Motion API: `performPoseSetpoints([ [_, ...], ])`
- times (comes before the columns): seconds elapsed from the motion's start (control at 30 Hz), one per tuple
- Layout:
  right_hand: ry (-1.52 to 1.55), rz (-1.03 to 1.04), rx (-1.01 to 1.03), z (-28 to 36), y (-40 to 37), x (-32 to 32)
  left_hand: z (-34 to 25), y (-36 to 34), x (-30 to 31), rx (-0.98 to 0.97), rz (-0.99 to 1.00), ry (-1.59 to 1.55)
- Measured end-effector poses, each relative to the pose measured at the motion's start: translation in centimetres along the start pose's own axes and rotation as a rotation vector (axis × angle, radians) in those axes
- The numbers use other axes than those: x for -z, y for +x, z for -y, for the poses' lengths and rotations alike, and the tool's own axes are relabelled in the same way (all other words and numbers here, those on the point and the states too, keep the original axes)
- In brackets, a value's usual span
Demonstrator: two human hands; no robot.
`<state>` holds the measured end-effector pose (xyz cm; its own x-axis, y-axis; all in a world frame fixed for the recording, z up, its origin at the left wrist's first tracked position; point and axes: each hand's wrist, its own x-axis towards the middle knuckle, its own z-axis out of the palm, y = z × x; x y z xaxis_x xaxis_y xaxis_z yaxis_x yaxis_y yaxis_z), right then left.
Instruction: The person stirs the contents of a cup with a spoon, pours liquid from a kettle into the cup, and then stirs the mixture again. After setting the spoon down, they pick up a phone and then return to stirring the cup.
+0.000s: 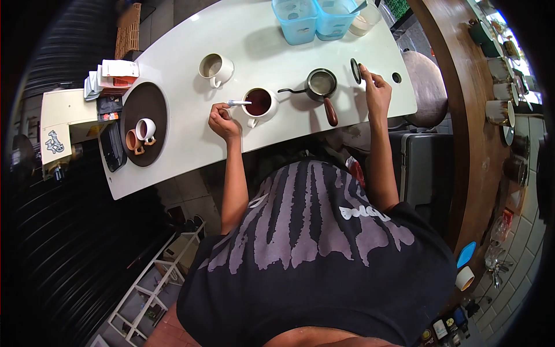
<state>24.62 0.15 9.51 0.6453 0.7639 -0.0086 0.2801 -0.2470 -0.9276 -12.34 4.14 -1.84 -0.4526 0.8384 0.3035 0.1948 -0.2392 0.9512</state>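
My left hand pinches a pale spoon-like utensil, whose far end reaches over a white mug of dark red liquid. To the right, my right hand holds a small round dark lid on edge above the table. Between my hands stands an open dark pot with a brown wooden handle and a long thin spout; pale contents show inside it. Another white mug, light inside, stands behind and left of the red one.
Blue plastic containers and a clear cup stand at the white table's far edge. A dark round tray at the left carries two small cups. A stool is beyond the right end.
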Motion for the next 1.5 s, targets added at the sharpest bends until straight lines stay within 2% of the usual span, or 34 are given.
performPoseSetpoints([
  [0.03,0.004,-0.004,-0.001,-0.2,-0.1,-0.3,0.0,0.2,0.1,0.001,-0.006,0.021],
  [0.1,0.280,0.074,-0.068,-0.7,-0.7,-1.1,0.1,0.4,0.4,-0.020,0.009,0.047],
  [0.13,0.349,0.047,-0.142,-0.2,-1.3,-1.4,0.2,0.5,0.3,-0.037,0.015,0.075],
  [0.17,0.358,0.042,-0.140,-1.0,-1.2,-1.5,0.4,0.7,0.3,-0.046,0.019,0.073],
  [0.23,0.392,0.075,-0.264,-2.4,-1.4,-1.9,0.4,0.9,0.5,-0.030,-0.015,0.076],
  [0.3,0.405,0.066,-0.244,-2.8,-1.5,-2.5,0.2,0.9,0.8,-0.037,-0.021,0.048],
  [0.37,0.470,0.056,-0.241,-3.6,-1.4,-2.9,-1.4,0.3,0.6,-0.193,-0.207,0.208],
  [0.4,0.479,0.053,-0.246,-4.0,-1.7,-3.2,-1.9,0.2,0.4,-0.293,-0.344,0.182],
  [0.43,0.529,0.045,-0.204,-4.4,-1.8,-3.3,-2.8,0.2,0.0,-0.303,-0.334,0.180],
  [0.5,0.588,0.023,-0.161,-4.5,-1.9,-3.4,-6.7,-0.5,-0.6,-0.723,-0.377,0.134],
  [0.53,0.571,0.027,-0.147,-4.2,-2.3,-3.1,-8.9,-2.5,-0.7,-0.590,-0.083,0.058],
  [0.57,0.552,0.036,-0.137,-4.0,-2.8,-2.9,-9.8,-4.1,-1.5,-0.554,0.150,-0.022],
  [0.6,0.553,0.036,-0.143,-3.8,-3.1,-2.7,-12.1,-5.4,-2.7,-0.435,0.402,0.032],
  [0.63,0.518,0.034,-0.149,-3.6,-3.1,-2.7,-14.5,-6.9,-4.3,-0.123,0.652,0.114],
  [0.67,0.473,0.028,-0.154,-3.3,-3.5,-4.0,-15.0,-6.5,-4.7,0.093,0.941,0.242],
  [0.7,0.473,0.026,-0.156,-3.1,-3.6,-4.0,-15.0,-7.1,-5.7,0.339,1.096,0.228],
  [0.73,0.483,0.024,-0.150,-3.0,-3.7,-4.0,-14.4,-7.8,-6.5,0.446,1.165,0.146],
  [0.77,0.497,0.021,-0.139,-3.0,-3.6,-4.0,-13.9,-8.3,-7.1,0.441,1.167,0.148],
  [0.83,0.507,0.021,-0.159,-3.1,-3.8,-4.0,-13.3,-9.1,-7.9,0.709,1.158,-0.078],
  [0.9,0.514,0.022,-0.184,-3.5,-3.8,-3.8,-12.8,-9.1,-8.7,0.760,1.187,-0.114],
  [1.0,0.508,0.053,-0.159,-4.4,-3.9,-3.9,-12.5,-9.2,-9.3,0.917,1.015,-0.346],
  [1.3,0.490,0.022,-0.139,-4.3,-4.4,-3.9,-11.6,-10.3,-9.1,0.843,0.971,-0.393],
  [1.5,0.434,-0.048,-0.051,-3.7,-4.9,-4.3,-11.8,-10.0,-8.6,0.840,0.960,-0.431],
])
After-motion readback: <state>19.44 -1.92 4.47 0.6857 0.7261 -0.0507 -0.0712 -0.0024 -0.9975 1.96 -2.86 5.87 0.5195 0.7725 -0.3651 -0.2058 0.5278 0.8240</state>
